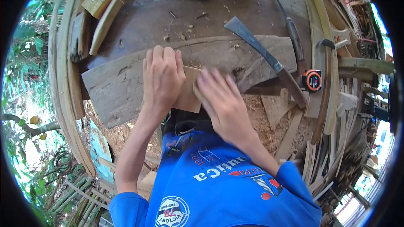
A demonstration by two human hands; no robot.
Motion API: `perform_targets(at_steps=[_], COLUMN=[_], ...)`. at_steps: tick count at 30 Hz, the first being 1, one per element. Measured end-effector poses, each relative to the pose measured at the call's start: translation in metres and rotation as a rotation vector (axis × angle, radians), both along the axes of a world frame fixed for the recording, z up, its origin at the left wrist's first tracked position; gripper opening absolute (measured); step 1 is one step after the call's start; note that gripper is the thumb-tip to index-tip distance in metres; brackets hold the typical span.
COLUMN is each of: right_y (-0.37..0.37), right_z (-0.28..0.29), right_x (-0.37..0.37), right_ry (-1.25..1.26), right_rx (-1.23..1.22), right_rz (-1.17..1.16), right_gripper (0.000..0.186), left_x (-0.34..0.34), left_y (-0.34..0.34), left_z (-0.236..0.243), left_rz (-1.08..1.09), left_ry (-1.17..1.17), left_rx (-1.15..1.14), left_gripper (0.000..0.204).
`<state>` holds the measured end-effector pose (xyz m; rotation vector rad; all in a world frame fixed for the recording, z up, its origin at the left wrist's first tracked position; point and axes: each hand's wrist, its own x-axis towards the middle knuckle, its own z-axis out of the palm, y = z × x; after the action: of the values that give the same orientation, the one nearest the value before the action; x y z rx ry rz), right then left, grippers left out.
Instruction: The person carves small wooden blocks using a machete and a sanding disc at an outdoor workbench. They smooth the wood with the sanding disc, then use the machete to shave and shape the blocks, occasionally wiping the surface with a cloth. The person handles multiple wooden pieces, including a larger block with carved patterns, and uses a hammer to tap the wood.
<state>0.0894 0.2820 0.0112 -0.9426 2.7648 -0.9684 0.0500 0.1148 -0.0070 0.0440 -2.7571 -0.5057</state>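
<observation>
One small board [188,98] overhangs the plank [115,86] edge nearest the body, left hand [162,80] over it, fingers together, right hand [223,105] blurred, grip unclear; work looks under way, amount left can't tell.

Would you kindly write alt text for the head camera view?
A person's left hand rests on a flat tan piece, apparently wood; the blurred right hand is at its right edge. The piece overlaps a weathered grey plank, across which lies a wooden-handled metal tool.

Chisel [255,44], timber [62,65] and shavings [254,113] mark an open-air woodworking shop.
</observation>
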Motion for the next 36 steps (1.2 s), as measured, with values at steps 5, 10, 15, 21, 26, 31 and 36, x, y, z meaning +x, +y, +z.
perform_targets(at_steps=[5,10,15,21,26,31,36], right_y=[0.033,0.045,0.039,0.003,0.002,0.004,0.015], right_z=[0.014,0.012,0.008,0.002,0.002,0.004,0.001], right_x=[0.024,0.005,0.007,0.025,0.024,0.024,0.015], right_ry=[-0.127,-0.145,-0.067,0.128,0.096,0.137,0.071], right_rx=[-0.134,-0.407,-0.259,-0.024,-0.040,-0.014,-0.132], right_rz=[0.042,-0.193,0.035,0.158,0.151,0.091,-0.004], right_gripper=[0.040,0.041,0.039,0.043,0.043,0.040,0.036], left_x=[0.005,-0.003,-0.037,-0.050,-0.059,-0.070,-0.052], left_y=[-0.006,-0.009,-0.017,0.005,0.004,-0.009,-0.029], left_z=[0.007,0.026,0.039,0.046,0.047,0.039,0.026], left_rz=[-0.185,-0.498,-0.817,-1.064,-1.056,-0.937,-0.502], left_ry=[-0.005,0.000,-0.326,-0.338,-0.414,-0.512,-0.349], left_rx=[0.122,0.115,0.067,-0.628,-0.359,0.080,0.383], left_gripper=[0.014,0.015,0.011,0.009,0.008,0.014,0.028])
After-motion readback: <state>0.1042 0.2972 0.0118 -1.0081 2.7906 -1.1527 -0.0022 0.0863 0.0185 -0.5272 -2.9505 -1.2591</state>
